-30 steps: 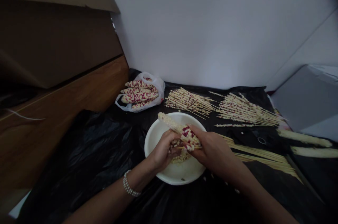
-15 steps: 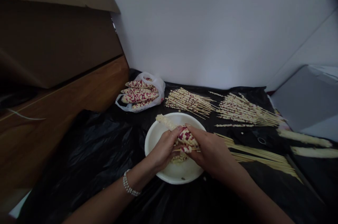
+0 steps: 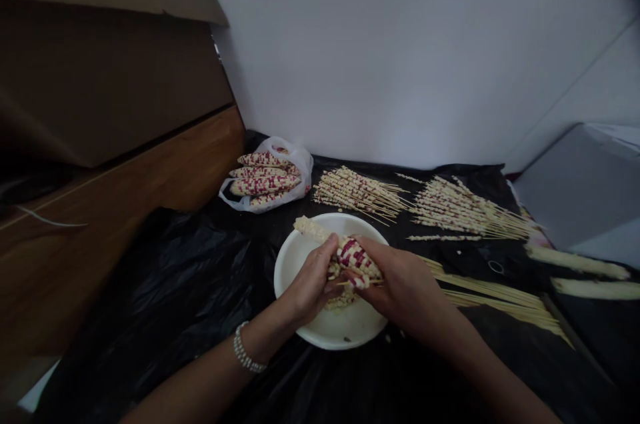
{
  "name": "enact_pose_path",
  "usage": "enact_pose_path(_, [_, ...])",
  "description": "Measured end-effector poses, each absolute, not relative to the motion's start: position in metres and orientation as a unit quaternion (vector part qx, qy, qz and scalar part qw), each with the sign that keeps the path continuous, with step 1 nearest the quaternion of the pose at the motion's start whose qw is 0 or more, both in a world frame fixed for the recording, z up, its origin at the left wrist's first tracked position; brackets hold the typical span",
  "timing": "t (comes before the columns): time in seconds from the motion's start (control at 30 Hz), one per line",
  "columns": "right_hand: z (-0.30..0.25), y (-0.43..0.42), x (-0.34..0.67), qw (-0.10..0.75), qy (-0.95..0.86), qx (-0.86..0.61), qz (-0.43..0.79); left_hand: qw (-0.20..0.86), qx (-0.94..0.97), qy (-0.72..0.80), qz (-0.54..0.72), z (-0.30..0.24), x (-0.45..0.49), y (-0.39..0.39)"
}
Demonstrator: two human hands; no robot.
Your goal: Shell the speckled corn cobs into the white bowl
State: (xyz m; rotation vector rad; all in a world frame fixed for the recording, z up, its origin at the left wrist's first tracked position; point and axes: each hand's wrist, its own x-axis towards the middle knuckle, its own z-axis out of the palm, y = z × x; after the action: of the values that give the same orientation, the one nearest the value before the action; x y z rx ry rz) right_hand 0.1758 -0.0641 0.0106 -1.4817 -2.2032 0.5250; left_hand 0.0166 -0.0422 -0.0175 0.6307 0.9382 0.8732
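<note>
Over a white bowl (image 3: 289, 272), a purple-and-cream corn cob (image 3: 356, 255) is held between my two hands. Its far left end is stripped of kernels; the right part still bears them. My left hand (image 3: 313, 281) is closed on the cob's middle, thumb on top. Around the cob's right end wraps my right hand (image 3: 403, 277). Just under the cob, at the right fingers, a thin skewer (image 3: 345, 284) carries a few threaded kernels; its grip is partly hidden. Loose kernels (image 3: 341, 299) lie in the bowl below.
Behind the bowl sits a plastic bag (image 3: 305, 167) of corn cobs. Two piles of kernel-threaded skewers (image 3: 353, 189) lie by the wall. To the right are bare skewers (image 3: 505, 304) and stripped cobs (image 3: 577, 261). Black plastic sheeting (image 3: 200, 297) covers the surface.
My hands have shifted slightly. The left thumb has lifted a little along the cob, and the skewer with its kernels has moved slightly right. The cob is still held over the bowl.
</note>
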Motion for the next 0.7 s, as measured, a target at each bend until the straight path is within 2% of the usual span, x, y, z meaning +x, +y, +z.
enact_pose_path(0.27, [0.016, -0.059, 0.179, 0.239, -0.791, -0.526, 0.201, 0.777, 0.317, 0.362, 0.406, -0.022, 0.012, -0.04])
enact_pose_path(0.43, [0.009, -0.063, 0.179, 0.226, -0.806, -0.531, 0.132, 0.795, 0.238, 0.392, 0.397, -0.026, 0.011, -0.039])
enact_pose_path(0.57, [0.002, -0.065, 0.177, 0.195, -0.82, -0.531, 0.082, 0.783, 0.26, 0.408, 0.391, -0.026, 0.014, -0.039])
enact_pose_path(0.7, [0.004, -0.064, 0.176, 0.214, -0.814, -0.527, 0.118, 0.767, 0.301, 0.393, 0.409, -0.025, 0.017, -0.04])
